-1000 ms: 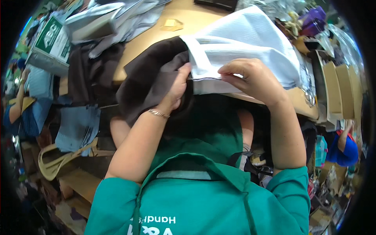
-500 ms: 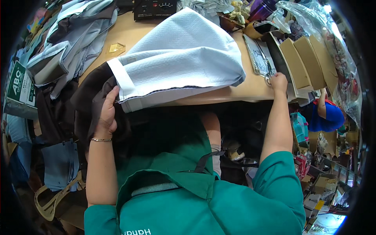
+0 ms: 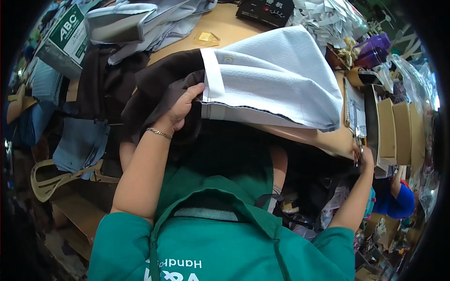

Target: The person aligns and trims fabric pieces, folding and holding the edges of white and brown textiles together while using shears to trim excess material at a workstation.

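A sewn piece of pale, textured fabric lies across the table, its near edge trimmed with a thin dark line. Dark brown cloth joins it on the left, beside a white band. My left hand grips the brown cloth by that band, thumb on top and the other fingers hidden beneath. Past the table's right edge, my right hand is closed around scissors, which are partly hidden and slightly blurred.
A spiral notebook lies at the table's right, by cardboard pieces. At the back are a black box, white strips and a purple bottle. Folded fabrics are piled at left. A person in blue is beyond the right side.
My right hand has lifted the scissors off the notebook and brought them nearer, past the table edge. My left hand keeps its hold on the brown cloth. The whole view has turned.
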Motion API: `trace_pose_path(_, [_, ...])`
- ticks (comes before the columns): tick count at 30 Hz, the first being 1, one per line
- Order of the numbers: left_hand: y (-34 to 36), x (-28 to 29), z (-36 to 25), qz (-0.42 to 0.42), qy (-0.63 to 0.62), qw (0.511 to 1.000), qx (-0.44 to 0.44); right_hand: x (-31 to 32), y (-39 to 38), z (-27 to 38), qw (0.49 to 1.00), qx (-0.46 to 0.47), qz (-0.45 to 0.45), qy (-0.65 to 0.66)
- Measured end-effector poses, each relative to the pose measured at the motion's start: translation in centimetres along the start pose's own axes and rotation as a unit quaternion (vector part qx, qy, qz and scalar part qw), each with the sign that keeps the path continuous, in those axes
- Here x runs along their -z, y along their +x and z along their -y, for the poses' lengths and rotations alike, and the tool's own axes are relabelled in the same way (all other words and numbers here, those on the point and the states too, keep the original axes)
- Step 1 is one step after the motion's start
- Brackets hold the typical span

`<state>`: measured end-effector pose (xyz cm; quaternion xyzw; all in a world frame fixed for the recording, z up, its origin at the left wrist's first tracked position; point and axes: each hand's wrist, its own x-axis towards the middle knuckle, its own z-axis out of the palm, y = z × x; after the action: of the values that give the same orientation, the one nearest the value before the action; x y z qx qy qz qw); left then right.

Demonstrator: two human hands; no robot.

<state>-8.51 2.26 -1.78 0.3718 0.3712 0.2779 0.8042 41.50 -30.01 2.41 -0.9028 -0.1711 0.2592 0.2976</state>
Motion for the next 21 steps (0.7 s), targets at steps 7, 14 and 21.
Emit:
trace_pose_path(7, [0.5, -0.3, -0.5, 0.047, -0.052, 0.997, 0.013, -1.9, -14.9, -1.4, 0.962, 0.203, 0.037, 0.179])
trace_pose_path(14, [1.3, 0.4, -0.2, 0.031, -0.047, 0.998, 0.016, -3.1, -21.0, 8.9, 0.898, 0.364, 0.050, -0.243])
trace_pose_path(21, [1.2, 0.6, 0.1, 0.045, -0.033, 0.998, -0.003, -3.6, -20.7, 10.3, 0.877, 0.378, 0.042, -0.295])
